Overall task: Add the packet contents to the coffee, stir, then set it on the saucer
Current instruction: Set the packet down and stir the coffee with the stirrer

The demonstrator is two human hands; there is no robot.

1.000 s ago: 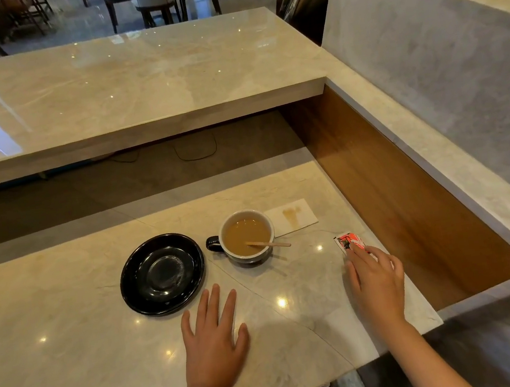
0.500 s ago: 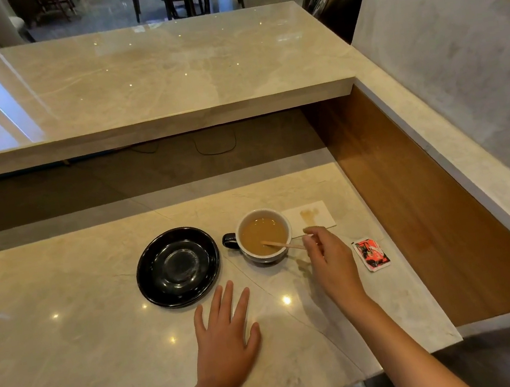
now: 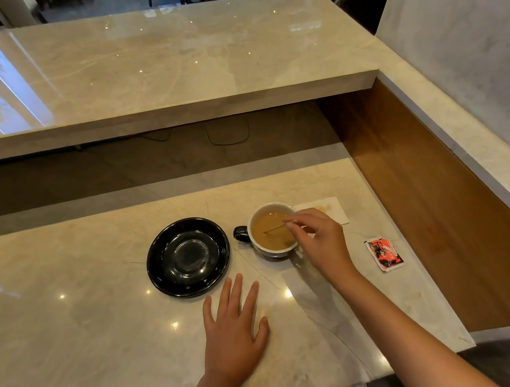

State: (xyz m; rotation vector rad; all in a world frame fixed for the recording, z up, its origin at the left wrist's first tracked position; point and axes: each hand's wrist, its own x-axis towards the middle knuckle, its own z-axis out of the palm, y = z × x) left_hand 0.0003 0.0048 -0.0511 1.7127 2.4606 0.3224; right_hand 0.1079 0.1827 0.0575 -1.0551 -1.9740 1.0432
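A dark cup [image 3: 271, 233] with a white inside holds light brown coffee and stands on the marble counter, its handle pointing left. A thin wooden stir stick [image 3: 274, 229] lies in the coffee, and my right hand [image 3: 316, 239] pinches its upper end above the cup's right rim. The empty black saucer [image 3: 188, 257] sits just left of the cup. A red packet [image 3: 384, 254] lies flat on the counter to the right of my right hand. My left hand [image 3: 233, 330] rests flat on the counter, fingers spread, in front of the saucer.
A white napkin [image 3: 331, 209] with a brown stain lies behind the cup. A raised marble ledge [image 3: 145, 77] runs across the back, and a wooden side wall [image 3: 419, 203] bounds the counter on the right. The counter's near edge is close to my body.
My right hand left the red packet, moved left to the cup and took hold of the stir stick. The packet stays on the counter. My left hand has not moved.
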